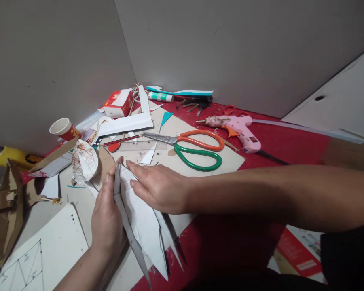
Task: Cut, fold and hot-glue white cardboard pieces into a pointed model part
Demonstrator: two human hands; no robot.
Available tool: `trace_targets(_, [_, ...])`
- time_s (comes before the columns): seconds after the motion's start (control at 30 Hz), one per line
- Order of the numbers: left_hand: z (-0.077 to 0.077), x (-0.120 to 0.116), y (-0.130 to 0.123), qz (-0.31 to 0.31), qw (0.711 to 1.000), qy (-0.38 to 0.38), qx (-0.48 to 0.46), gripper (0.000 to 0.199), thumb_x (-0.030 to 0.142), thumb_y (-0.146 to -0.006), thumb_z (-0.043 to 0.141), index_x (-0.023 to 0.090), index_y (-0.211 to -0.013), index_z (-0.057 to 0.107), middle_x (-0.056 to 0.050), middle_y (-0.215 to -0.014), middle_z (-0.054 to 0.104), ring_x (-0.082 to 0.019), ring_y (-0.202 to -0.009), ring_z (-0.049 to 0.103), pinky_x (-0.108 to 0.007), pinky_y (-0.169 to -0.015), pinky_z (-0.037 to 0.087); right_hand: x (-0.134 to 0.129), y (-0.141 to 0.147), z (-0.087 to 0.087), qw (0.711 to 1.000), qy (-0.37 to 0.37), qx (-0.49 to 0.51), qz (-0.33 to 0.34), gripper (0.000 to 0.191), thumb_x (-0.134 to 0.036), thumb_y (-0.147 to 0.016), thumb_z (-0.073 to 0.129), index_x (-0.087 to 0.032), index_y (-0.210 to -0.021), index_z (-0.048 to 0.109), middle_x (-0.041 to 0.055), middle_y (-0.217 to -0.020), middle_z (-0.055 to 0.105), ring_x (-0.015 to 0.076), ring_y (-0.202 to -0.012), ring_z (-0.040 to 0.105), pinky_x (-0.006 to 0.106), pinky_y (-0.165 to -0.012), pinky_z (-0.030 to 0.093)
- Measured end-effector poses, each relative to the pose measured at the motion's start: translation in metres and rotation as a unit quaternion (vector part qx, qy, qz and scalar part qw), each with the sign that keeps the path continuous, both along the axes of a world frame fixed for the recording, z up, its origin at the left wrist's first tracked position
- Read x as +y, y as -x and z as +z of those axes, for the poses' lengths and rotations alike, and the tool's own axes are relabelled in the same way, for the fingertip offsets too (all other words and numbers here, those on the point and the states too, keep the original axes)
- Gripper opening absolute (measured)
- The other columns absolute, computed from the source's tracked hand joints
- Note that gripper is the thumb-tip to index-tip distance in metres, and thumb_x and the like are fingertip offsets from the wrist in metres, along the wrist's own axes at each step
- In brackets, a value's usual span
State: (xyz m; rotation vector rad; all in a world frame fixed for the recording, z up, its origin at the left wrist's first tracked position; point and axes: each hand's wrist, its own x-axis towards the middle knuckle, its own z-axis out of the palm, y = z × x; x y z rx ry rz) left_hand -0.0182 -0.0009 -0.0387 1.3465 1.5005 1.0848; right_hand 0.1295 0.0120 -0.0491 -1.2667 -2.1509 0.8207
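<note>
Between our left hand (107,218) and right hand (162,188) we see folded white paper (141,216), matt and lightly creased, while just beyond the right hand the scissors (176,139) pair shiny metal blades with smooth, glossy plastic handles. Farther out past that hand, the hot-glue gun (242,125) has a plastic body blotched with dark smears and a metal nozzle. Ahead of both hands we see a clear plastic ruler (129,146), and left of our left hand, rough-edged, matt brown cardboard (1,248).
</note>
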Motion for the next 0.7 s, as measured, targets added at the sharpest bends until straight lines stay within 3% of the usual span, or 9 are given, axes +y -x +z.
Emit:
trace_targets(0.13, [0.004, -0.002, -0.008, 0.011, 0.996, 0.025, -0.082, 0.049, 0.056, -0.094, 0.037, 0.03, -0.124, 0.064, 0.005, -0.14, 0.056, -0.016, -0.136, 0.04, -0.025, -0.114, 0.023, 0.0, -0.001, 0.002, 1.0, 0.01, -0.008, 0.003, 0.073, -0.049, -0.092, 0.044, 0.0, -0.145, 0.031, 0.0254, -0.123, 0.061, 0.0374, -0.12, 0.054, 0.049, -0.096, 0.045])
trace_targets(0.27, [0.004, -0.003, -0.012, -0.008, 0.986, 0.041, -0.159, 0.05, 0.058, -0.093, 0.037, 0.029, -0.125, 0.064, 0.004, -0.14, 0.056, -0.017, -0.134, 0.044, -0.024, -0.113, 0.027, 0.0, -0.002, 0.002, 1.0, 0.015, -0.026, -0.003, 0.073, -0.045, -0.091, 0.05, 0.0, -0.145, 0.03, 0.025, -0.123, 0.061, 0.0364, -0.118, 0.056, 0.047, -0.095, 0.046])
trace_targets(0.5, [-0.003, -0.004, -0.008, 0.001, 0.994, -0.001, -0.106, 0.043, 0.05, -0.095, 0.04, 0.031, -0.126, 0.063, 0.004, -0.141, 0.054, -0.017, -0.139, 0.035, -0.027, -0.117, 0.016, 0.001, 0.002, 0.001, 0.999, 0.011, -0.036, -0.012, 0.075, -0.045, -0.089, 0.054, 0.0, -0.144, 0.032, 0.0267, -0.124, 0.06, 0.0386, -0.119, 0.056, 0.049, -0.093, 0.047])
trace_targets(0.7, [-0.005, -0.002, -0.005, 0.004, 0.982, 0.053, -0.183, 0.035, 0.042, -0.091, 0.054, 0.033, -0.123, 0.064, 0.004, -0.138, 0.058, -0.02, -0.134, 0.044, -0.032, -0.114, 0.028, 0.0, 0.002, -0.001, 1.0, -0.004, -0.028, -0.002, 0.073, -0.044, -0.089, 0.053, 0.001, -0.143, 0.032, 0.0267, -0.123, 0.06, 0.038, -0.119, 0.056, 0.048, -0.091, 0.049])
